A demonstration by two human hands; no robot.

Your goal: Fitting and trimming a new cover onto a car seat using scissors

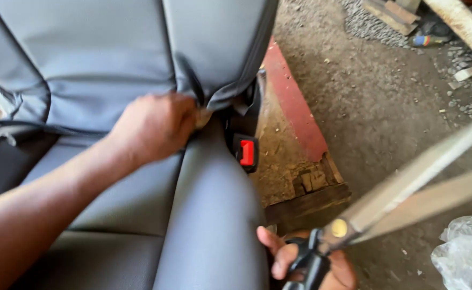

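Left hand (152, 129) grips grey seat cover (112, 59); right hand (306, 263) holds scissors (408, 188).

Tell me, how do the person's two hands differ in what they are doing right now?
The left hand reaches far forward, fingers pushed into the crease between the backrest and the grey car seat; the right hand sits close to the camera at the seat's front edge. The left holds no tool; the right grips the black handles of big scissors, blades slightly apart. The left shows its back; the right is mostly hidden. Both are bare.
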